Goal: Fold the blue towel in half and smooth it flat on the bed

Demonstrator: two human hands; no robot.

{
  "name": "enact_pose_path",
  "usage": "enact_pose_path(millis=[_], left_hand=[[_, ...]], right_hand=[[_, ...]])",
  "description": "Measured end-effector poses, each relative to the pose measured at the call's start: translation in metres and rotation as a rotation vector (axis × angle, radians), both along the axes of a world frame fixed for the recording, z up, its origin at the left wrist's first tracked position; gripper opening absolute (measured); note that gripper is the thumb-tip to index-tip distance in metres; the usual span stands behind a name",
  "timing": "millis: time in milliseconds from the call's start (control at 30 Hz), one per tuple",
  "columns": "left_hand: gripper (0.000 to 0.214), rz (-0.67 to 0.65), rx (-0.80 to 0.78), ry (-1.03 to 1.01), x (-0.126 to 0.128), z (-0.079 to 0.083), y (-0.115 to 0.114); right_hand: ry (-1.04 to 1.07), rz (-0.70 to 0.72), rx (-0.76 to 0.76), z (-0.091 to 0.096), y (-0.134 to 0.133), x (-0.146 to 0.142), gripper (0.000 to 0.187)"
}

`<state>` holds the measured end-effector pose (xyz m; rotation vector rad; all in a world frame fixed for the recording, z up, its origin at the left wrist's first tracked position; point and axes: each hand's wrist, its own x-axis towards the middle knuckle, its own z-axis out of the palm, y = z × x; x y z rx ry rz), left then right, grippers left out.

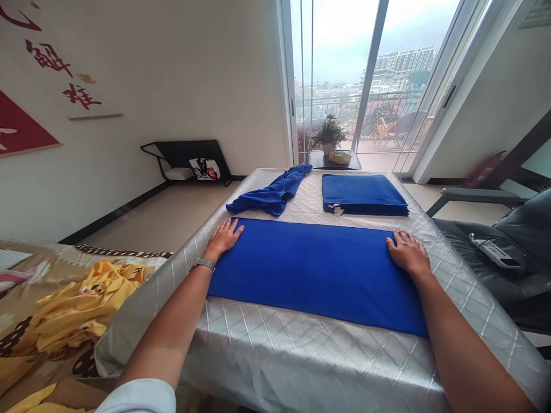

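A blue towel [318,272] lies flat as a long rectangle across the table's silver quilted cover [301,350]. On its far left corner rests my left hand [224,238], palm down with fingers spread. My right hand [408,251] lies flat on the far right corner, fingers stretched out. Beyond the towel, to the left, is a crumpled blue cloth [275,192]. A neat stack of folded blue towels [364,194], with white tags on its near edge, sits at the far right.
Yellow clothes [90,301] lie heaped on a patterned cover at the left. To the right stands a dark armchair [469,241] with a power strip [495,252] on it. A small table [312,160] with a potted plant [329,137] is by the glass door.
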<state>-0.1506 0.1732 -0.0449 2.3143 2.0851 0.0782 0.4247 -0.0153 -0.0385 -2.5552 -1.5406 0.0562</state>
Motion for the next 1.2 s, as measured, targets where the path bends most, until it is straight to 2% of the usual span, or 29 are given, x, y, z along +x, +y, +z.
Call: enact_pose_path(millis=[267,400,467,567,600,667,767,833,900,1033,1200], left_hand=[[0.072,0.004,-0.007,0.027,0.005,0.002,-0.002],[0.074,0.007,-0.045,0.103,0.007,0.007,0.001],[0.076,0.031,-0.014,0.126,0.016,0.012,0.0],[0.073,0.031,0.134,0.114,0.049,0.02,-0.011],[0.07,-0.014,0.185,0.099,0.066,0.022,-0.019],[0.066,-0.188,0.235,0.057,0.104,0.024,-0.039],[0.068,-0.493,0.19,-0.016,0.164,0.025,-0.072],[0.072,-0.598,0.133,-0.067,0.196,0.023,-0.09],[0.076,-0.631,0.062,-0.093,0.215,0.021,-0.102],[0.081,-0.623,-0.035,-0.095,0.217,0.017,-0.108],[0.085,-0.583,-0.064,-0.078,0.186,0.014,-0.098]], right_hand=[[-0.004,-0.007,-0.001,0.001,0.001,-0.001,0.069],[-0.02,-0.016,-0.019,0.003,0.0,-0.004,0.067],[-0.025,-0.019,-0.013,0.004,0.0,-0.006,0.067],[-0.02,-0.02,-0.006,0.005,-0.001,-0.008,0.067],[-0.017,-0.017,-0.004,0.005,-0.001,-0.008,0.066],[-0.014,-0.013,0.004,0.005,-0.001,-0.009,0.066],[-0.009,-0.011,0.017,0.005,-0.001,-0.008,0.067],[0.002,-0.013,0.016,0.005,-0.001,-0.007,0.068],[0.01,-0.012,0.01,0.005,-0.001,-0.007,0.068],[0.003,-0.003,0.012,0.004,-0.001,-0.007,0.068],[-0.002,-0.004,0.027,0.0,0.001,-0.004,0.068]])
